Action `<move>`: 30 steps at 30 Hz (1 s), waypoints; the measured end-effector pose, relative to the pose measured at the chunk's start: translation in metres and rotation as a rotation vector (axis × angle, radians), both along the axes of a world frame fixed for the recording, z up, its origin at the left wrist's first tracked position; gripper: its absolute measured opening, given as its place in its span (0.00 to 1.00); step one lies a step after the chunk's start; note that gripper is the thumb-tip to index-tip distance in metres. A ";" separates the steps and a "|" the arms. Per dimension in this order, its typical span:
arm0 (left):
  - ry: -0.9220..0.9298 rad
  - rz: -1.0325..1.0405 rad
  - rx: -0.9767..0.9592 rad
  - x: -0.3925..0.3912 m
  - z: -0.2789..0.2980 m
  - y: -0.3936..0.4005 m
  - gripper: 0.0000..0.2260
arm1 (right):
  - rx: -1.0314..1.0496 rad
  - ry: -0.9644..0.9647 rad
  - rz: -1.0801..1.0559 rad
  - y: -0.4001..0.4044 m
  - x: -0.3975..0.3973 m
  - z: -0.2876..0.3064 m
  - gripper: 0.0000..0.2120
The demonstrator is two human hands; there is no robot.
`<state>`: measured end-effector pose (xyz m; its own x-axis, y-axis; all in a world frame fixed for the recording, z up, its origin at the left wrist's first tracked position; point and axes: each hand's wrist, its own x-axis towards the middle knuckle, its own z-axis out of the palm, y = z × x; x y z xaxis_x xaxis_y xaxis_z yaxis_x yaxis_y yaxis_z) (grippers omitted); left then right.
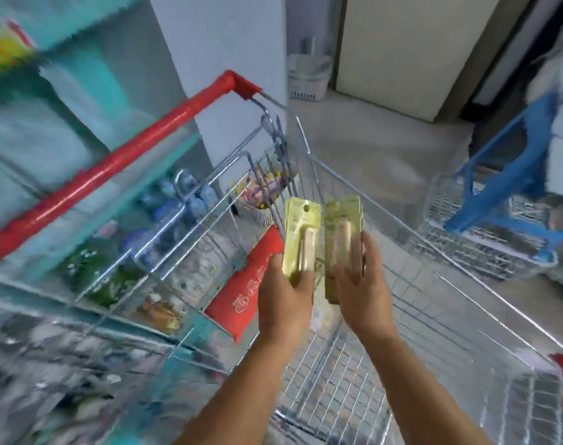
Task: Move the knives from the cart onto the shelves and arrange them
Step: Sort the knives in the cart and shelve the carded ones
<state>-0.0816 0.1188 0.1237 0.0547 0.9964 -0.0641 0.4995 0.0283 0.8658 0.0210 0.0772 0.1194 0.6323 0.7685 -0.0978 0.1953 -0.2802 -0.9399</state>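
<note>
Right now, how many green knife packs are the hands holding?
2. One pack is in the left hand; the other pack is in the right hand. More may lie hidden in the cart.

Head view, down over cart (402, 284)

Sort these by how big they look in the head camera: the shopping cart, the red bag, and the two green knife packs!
1. shopping cart, biggest by far.
2. red bag.
3. Left knife pack and right knife pack: they look about alike, so I won't rank them.
</note>
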 end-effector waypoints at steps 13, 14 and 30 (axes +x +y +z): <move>-0.110 0.440 0.263 -0.086 0.147 -0.059 0.10 | 0.380 -0.035 0.640 0.001 -0.059 0.142 0.25; -0.092 0.481 0.283 -0.098 0.154 -0.065 0.10 | 0.405 -0.023 0.682 0.001 -0.071 0.149 0.25; 0.026 1.060 0.515 -0.355 0.242 -0.256 0.09 | 0.647 0.039 1.351 -0.095 -0.372 0.245 0.26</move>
